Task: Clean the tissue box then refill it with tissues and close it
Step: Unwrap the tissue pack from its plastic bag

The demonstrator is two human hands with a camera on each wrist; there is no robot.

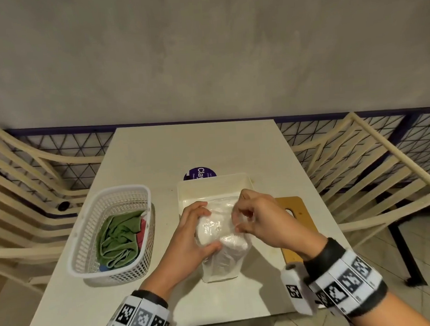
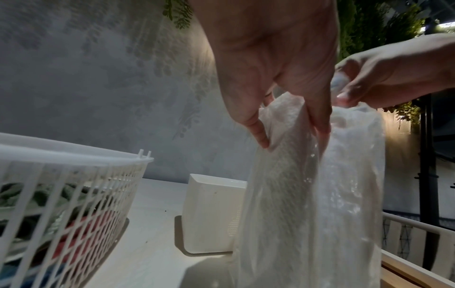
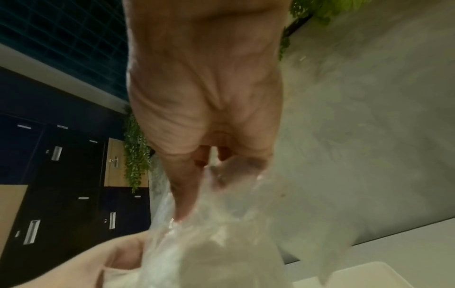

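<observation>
We hold the tissue pack (image 1: 220, 241) upright on the table (image 1: 157, 154), long axis vertical. Our left hand (image 1: 192, 234) grasps the tissue wad at its top; our right hand (image 1: 257, 217) pinches the plastic wrap there. The open tissue box (image 1: 214, 188) lies at 12 o'clock, touching the pack, roughly equally near both hands; its wooden lid (image 1: 294, 208) lies at 3 o'clock.

Standing open-topped on the bench (image 1: 142, 152): white tissue box (image 1: 214, 187), lid off, interior bare. Just in front, standing upright: clear plastic pack of white tissues (image 1: 221, 254), top end crumpling, partly overlapping the box's near rim.
</observation>
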